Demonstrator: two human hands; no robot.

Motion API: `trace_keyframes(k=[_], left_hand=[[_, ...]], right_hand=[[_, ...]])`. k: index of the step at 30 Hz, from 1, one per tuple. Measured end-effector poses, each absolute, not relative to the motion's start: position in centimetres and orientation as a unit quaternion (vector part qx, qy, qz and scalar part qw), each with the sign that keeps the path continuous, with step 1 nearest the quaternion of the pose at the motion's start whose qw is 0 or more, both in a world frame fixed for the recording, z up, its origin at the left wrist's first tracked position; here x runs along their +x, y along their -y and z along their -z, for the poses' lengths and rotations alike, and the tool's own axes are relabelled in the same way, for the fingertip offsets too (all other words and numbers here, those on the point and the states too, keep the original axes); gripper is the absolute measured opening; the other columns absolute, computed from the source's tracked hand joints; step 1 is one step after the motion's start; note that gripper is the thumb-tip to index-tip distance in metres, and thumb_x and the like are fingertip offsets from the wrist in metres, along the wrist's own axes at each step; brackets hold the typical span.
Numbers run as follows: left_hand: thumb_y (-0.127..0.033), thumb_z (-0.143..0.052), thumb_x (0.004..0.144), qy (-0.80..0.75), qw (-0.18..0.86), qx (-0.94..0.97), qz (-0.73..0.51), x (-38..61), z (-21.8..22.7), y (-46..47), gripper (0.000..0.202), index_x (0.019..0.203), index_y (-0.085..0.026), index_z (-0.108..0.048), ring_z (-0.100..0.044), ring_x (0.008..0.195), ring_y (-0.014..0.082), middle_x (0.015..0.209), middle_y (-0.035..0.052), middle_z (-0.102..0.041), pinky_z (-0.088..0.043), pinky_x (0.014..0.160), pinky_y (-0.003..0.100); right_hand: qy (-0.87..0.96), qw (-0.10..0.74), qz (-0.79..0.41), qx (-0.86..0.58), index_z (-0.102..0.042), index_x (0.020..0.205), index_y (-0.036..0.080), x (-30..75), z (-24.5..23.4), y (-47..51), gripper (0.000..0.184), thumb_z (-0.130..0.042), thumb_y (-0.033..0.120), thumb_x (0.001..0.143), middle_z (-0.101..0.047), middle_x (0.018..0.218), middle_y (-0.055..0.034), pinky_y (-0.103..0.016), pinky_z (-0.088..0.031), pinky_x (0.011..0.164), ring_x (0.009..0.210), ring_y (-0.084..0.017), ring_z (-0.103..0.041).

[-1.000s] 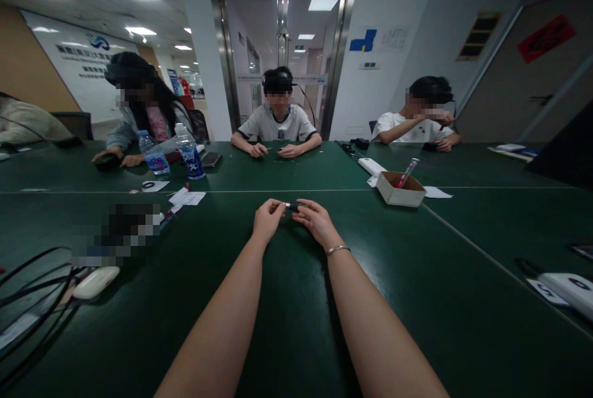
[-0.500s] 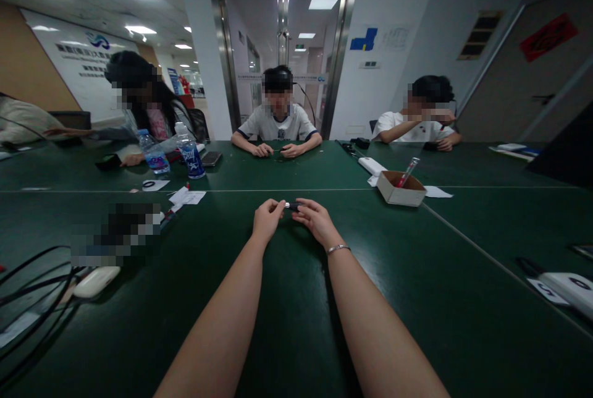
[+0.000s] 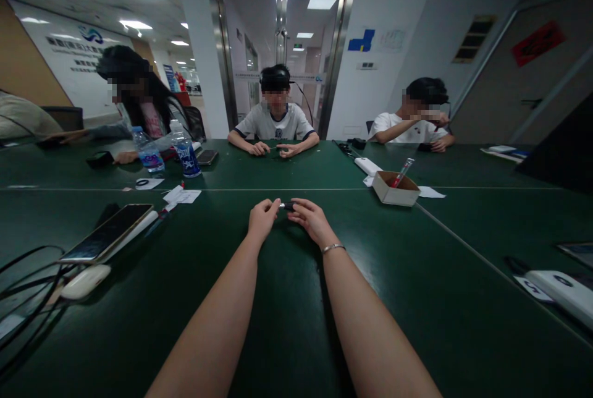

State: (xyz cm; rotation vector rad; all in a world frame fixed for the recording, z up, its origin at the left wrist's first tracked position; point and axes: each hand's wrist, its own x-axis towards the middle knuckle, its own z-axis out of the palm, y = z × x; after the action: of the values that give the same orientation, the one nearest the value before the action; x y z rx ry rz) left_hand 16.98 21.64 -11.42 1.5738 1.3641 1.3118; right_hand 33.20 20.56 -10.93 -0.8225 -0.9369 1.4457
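Both my forearms reach out over a dark green table (image 3: 287,299). My left hand (image 3: 262,220) and my right hand (image 3: 309,220) meet at the table's middle, fingers curled. Between their fingertips they pinch a small dark object with a silvery end (image 3: 286,205), too small to name. My right wrist wears a thin bracelet (image 3: 333,248). Both hands rest low on the table top.
A small cardboard box (image 3: 395,188) with a red-tipped pen stands to the right. A phone (image 3: 109,232), a white device (image 3: 84,281) and black cables lie at the left. Two water bottles (image 3: 186,151) stand farther back. Three people sit across the table.
My hands have stayed together on the small object. The view has shifted slightly. The person at the far left has stretched an arm out to the left.
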Motion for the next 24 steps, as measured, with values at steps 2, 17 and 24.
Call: trace_keyframes(k=[2,17,24], left_hand=[[-0.060,-0.051,0.080,-0.532,0.328,0.604,-0.495,16.9,11.4,-21.6,0.046,0.061,-0.019,-0.055,-0.050,0.054,0.0135,0.056,-0.0006,-0.054,-0.037,0.055,0.025],[-0.063,-0.050,0.080,-0.537,0.349,0.587,-0.495,16.7,11.7,-22.2,0.052,0.053,-0.018,-0.052,-0.039,0.047,0.0119,0.048,-0.0024,-0.043,-0.029,0.049,0.025],[-0.066,-0.047,0.079,-0.549,0.340,0.587,-0.489,16.7,11.9,-22.5,0.057,0.050,-0.018,-0.050,-0.040,0.048,0.0121,0.049,-0.0016,-0.045,-0.026,0.050,0.026]], right_hand=[[0.403,0.577,-0.619,-0.348,-0.068,0.095,0.016,33.2,10.9,-20.5,0.025,-0.076,0.017,0.071,-0.070,0.076,-0.0038,-0.027,-0.058,0.068,0.067,-0.016,-0.069],[0.425,0.563,-0.625,-0.335,-0.071,0.096,0.017,33.3,10.5,-20.1,0.029,-0.077,0.014,0.068,-0.069,0.081,-0.0033,-0.026,-0.059,0.068,0.069,-0.016,-0.068],[0.425,0.560,-0.631,-0.329,-0.073,0.093,0.018,33.2,10.5,-20.1,0.034,-0.078,0.011,0.060,-0.064,0.082,0.0004,-0.023,-0.058,0.065,0.068,-0.015,-0.068]])
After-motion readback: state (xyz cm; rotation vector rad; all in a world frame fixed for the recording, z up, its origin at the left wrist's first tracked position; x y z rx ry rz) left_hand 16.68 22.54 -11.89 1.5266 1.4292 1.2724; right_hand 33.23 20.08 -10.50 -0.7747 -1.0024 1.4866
